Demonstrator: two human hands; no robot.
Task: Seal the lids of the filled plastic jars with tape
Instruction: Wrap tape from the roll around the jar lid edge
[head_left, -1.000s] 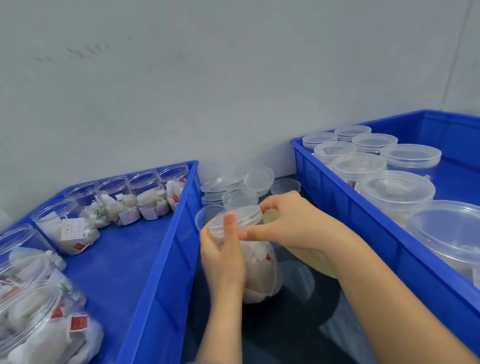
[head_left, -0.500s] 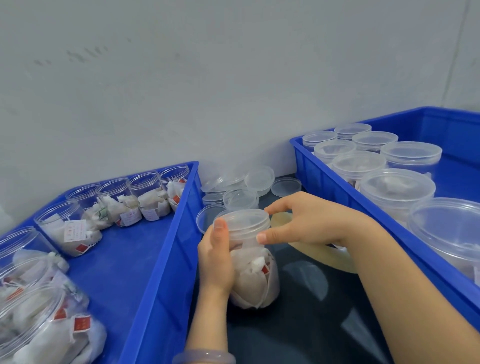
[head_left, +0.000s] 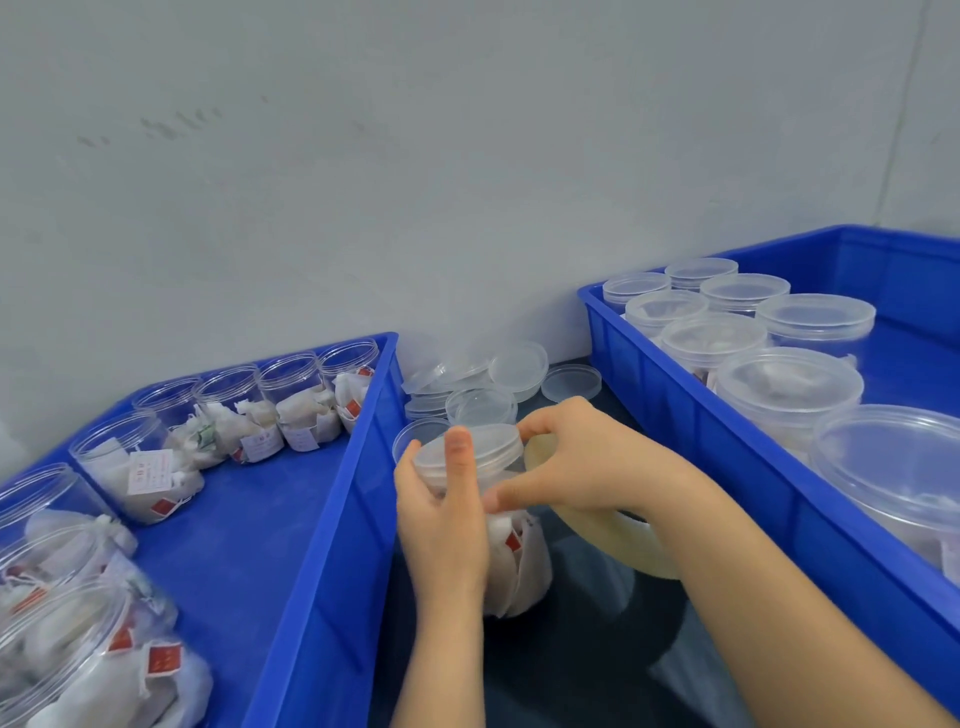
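Pale grey wall (head_left: 467, 156) behind, dark tabletop (head_left: 571, 654) below

Left hand (head_left: 441, 525) wrapped round the upper body of a filled jar (head_left: 524, 571), thumb upright against the side of its lid (head_left: 491, 447), fingers hidden behind. Right hand (head_left: 576, 457) curled over the far side of the same lid, forefinger hooked on the rim, thumb pressed just under it at the jar's neck; a pinching grip, nothing else plainly held. Jar upright on the tabletop, packed with white sachets bearing red tags. Just beside it, under the right wrist, a roll of clear tape (head_left: 613, 525), tilted and partly hidden by the arm. No telling whether a strip runs from roll to lid: too clear to see

Further out on the left, a blue bin (head_left: 322, 545) holding open jars (head_left: 291, 395), filled but lidless, in several rows. Behind the held jar, a heap of loose lids (head_left: 519, 364) against the wall. On the right, a second blue bin (head_left: 727, 467) with lidded jars (head_left: 789, 384) standing close together; tape on them impossible to make out

Judging by that: well under way, far from finished. Lid on the jar in hand, apparently being seated or taped, seal not visibly made. Probably some jars done on the right, many open ones left on the left, each lacking lid and tape
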